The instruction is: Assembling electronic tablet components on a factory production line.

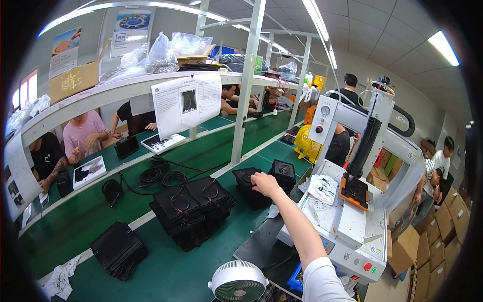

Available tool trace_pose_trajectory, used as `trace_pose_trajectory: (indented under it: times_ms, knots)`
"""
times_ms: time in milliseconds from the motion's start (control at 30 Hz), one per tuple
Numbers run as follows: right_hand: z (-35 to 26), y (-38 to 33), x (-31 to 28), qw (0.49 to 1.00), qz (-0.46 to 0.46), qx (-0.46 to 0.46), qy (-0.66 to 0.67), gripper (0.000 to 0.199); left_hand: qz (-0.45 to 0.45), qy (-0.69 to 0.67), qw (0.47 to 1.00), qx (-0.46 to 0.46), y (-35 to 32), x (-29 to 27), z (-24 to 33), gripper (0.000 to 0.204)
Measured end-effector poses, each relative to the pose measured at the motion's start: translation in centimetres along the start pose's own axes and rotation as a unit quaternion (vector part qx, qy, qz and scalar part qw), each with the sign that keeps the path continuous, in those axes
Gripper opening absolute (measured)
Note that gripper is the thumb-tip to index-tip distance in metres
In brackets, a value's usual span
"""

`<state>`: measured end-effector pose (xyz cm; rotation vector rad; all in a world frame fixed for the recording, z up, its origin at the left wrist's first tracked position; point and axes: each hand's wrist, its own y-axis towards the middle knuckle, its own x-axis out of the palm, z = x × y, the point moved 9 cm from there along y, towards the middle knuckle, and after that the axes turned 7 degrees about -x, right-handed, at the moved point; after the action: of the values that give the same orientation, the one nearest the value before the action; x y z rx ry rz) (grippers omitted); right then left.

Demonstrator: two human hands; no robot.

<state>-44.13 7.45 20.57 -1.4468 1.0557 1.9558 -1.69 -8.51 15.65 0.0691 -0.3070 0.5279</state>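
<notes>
**Right hand on the near black box, second box just beyond**

Right hand (264, 183) stretched out at full arm's reach, forearm running up from the lower edge past the white benchtop machine (352, 221). Palm down, fingers curled over the top of the near black box (250, 187), resting on its right rear edge; whether actually gripping or only touching, cannot tell from this angle. Nothing else in the hand.

Placed from that near black box: a second black box (283, 173) just beside it to the right and a little farther away, open top showing a coil of wire inside. To the left and nearer, a stack of flat black cases (193, 206) with red-tipped wire loops lying on top, close but apart. Farther left and nearer still, a separate pile of black panels (118, 249). Beyond and to the left, coiled black cables (162, 175) on the green bench mat (166, 272). Directly nearer, at the lower edge, a small white desk fan (238, 282).

Left hand not in view, so the right is the only one at the box. Box directly under the hand, no gap left to cross.
</notes>
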Motion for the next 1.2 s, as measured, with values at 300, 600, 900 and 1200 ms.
trace_pose_trajectory:
  times_ms: [300, 600, 900, 1200]
  knots:
    - [-3.5, -2.8, -11.0, 0.962, 0.199, -0.062, -0.180, 0.009, 0.158, -0.150, 0.955, 0.203, -1.3, -4.0, 2.6, 0.041]
    - [-20.9, -21.6, -24.0, 0.946, 0.236, -0.160, -0.155, 0.026, 0.233, -0.230, 0.901, 0.284, 7.5, -3.4, 8.0, 0.067]
    - [-13.8, -35.5, -20.4, 0.944, 0.244, 0.160, 0.152, 0.016, 0.328, -0.268, 0.887, 0.187, 11.3, -1.2, 4.1, 0.058]
    - [-9.1, -40.6, -4.5, 0.946, -0.078, 0.234, 0.212, 0.017, 0.365, -0.214, 0.887, 0.182, 10.9, -1.4, 2.7, 0.061]
